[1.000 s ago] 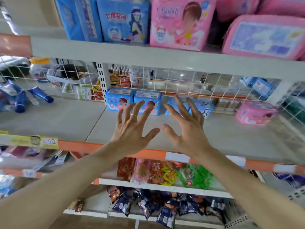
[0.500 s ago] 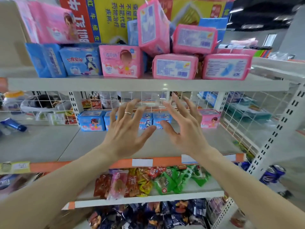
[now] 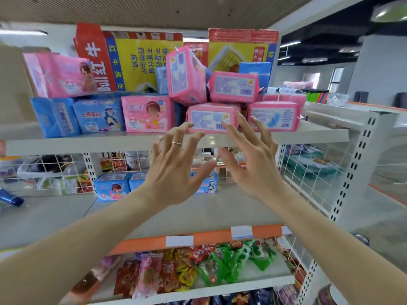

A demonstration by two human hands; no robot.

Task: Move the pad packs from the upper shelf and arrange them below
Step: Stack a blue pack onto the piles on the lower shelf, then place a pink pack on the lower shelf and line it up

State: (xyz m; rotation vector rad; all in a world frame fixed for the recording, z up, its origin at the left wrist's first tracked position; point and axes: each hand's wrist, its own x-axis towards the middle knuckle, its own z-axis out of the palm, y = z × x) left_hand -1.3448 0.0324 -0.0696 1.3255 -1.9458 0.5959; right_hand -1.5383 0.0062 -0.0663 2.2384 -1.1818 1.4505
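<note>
Head view: on upper shelf (image 3: pixel 88 144), six pink pad packs (image 3: pixel 147 113) loosely piled, two blue pad packs (image 3: pixel 99 115) at front left. On lower shelf (image 3: pixel 220 208), three small blue packs (image 3: pixel 112 187) against the wire back. Left hand (image 3: pixel 171 172) and right hand (image 3: pixel 253 164) raised before the pile, fingers spread, holding nothing.

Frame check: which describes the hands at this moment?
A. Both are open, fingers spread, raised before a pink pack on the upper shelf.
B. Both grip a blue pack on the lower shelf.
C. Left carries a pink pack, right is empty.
A: the left hand and right hand show spread fingers holding nothing, in front of the pink pack at the upper shelf edge.
</note>
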